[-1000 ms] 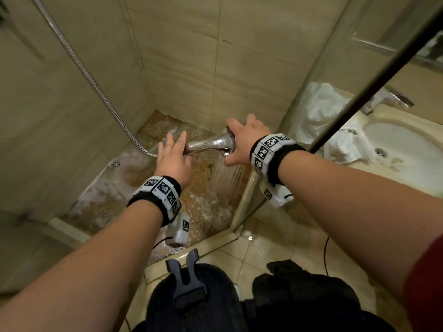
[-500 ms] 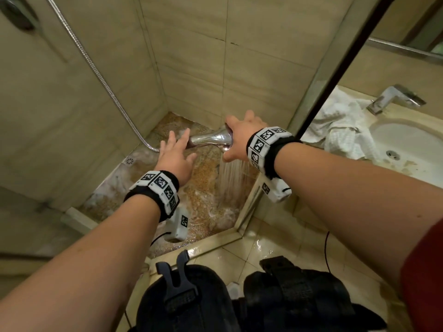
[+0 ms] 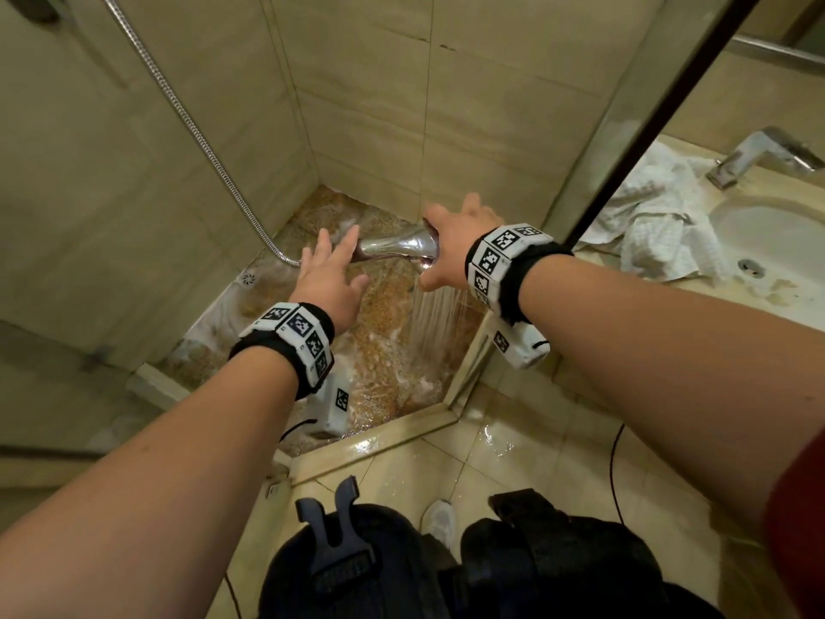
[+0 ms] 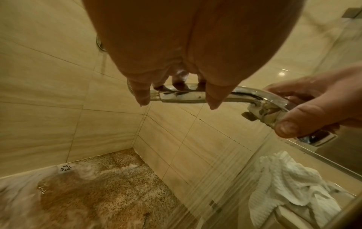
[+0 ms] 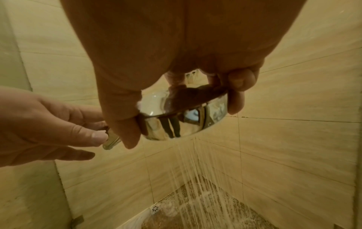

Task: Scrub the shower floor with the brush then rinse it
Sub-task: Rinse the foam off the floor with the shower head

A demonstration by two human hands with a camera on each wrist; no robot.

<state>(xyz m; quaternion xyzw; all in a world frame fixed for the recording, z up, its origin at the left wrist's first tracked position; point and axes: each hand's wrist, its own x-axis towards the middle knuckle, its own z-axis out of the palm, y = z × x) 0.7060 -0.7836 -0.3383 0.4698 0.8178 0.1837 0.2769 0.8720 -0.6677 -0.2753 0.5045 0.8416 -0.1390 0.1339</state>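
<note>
At frame centre, right hand (image 3: pixel 451 247) clamped around chrome shower head (image 3: pixel 397 248), spraying onto foamy shower floor (image 3: pixel 379 350) below; left hand (image 3: pixel 328 279) with fingers extended, seemingly touching its handle.

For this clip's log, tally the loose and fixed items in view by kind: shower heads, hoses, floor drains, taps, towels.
Shower head: 1
Hose: 1
Floor drain: 1
Tap: 1
White towel heap: 1; how many towels are in it cannot be told
Total: 5
</note>
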